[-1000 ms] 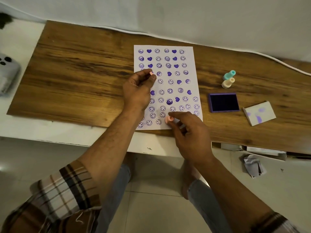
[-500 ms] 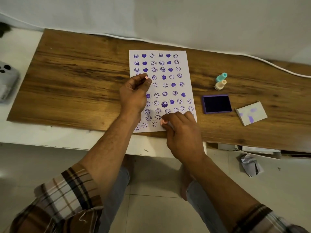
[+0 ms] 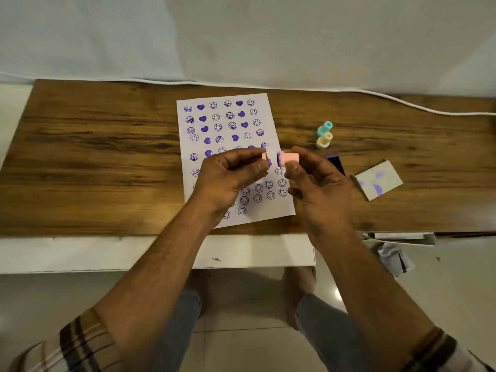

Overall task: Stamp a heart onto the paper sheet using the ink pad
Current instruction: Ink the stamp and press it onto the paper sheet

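A white paper sheet [image 3: 228, 122] covered with purple smiley and heart prints lies on the wooden board. My right hand [image 3: 316, 189] holds a pink stamp [image 3: 288, 158] on its side above the sheet, its purple inked face turned left. My left hand [image 3: 230, 178] pinches a small pink cap [image 3: 264, 156] just left of that face, a short gap apart. The purple ink pad [image 3: 336, 163] sits right of the sheet, mostly hidden behind my right hand.
A teal stamp [image 3: 324, 128] and a cream stamp [image 3: 324, 140] stand right of the sheet. A grey lid [image 3: 378, 179] smeared with purple lies further right. A white cable [image 3: 402, 104] runs along the board's back edge. Crumpled paper [image 3: 393, 260] lies on the floor.
My right hand lifted the pink stamp off the sheet's lower edge and turned it sideways. My left hand came off the paper, bringing the cap close to the stamp. The camera tilted.
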Demonstrator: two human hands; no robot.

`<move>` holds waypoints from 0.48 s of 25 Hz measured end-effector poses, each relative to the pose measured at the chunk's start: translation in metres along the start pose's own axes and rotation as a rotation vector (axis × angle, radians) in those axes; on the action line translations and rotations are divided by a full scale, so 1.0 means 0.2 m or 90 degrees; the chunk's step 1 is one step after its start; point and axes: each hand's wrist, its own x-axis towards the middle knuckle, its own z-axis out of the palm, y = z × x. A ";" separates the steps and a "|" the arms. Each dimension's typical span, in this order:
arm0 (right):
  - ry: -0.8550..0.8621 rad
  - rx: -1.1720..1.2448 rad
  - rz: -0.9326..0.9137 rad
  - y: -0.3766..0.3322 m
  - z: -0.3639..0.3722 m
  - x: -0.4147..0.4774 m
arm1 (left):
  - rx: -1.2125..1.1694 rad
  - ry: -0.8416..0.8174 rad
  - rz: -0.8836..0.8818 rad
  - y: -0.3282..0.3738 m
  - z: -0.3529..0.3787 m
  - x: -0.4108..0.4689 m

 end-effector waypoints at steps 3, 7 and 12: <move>-0.022 -0.027 -0.025 0.01 -0.01 0.01 | 0.029 0.008 0.003 0.01 0.03 0.00; -0.036 -0.047 -0.058 0.02 -0.02 0.01 | 0.036 -0.001 0.012 0.00 0.05 -0.01; -0.045 -0.072 -0.079 0.03 -0.04 0.04 | 0.009 -0.005 0.001 -0.01 0.06 0.00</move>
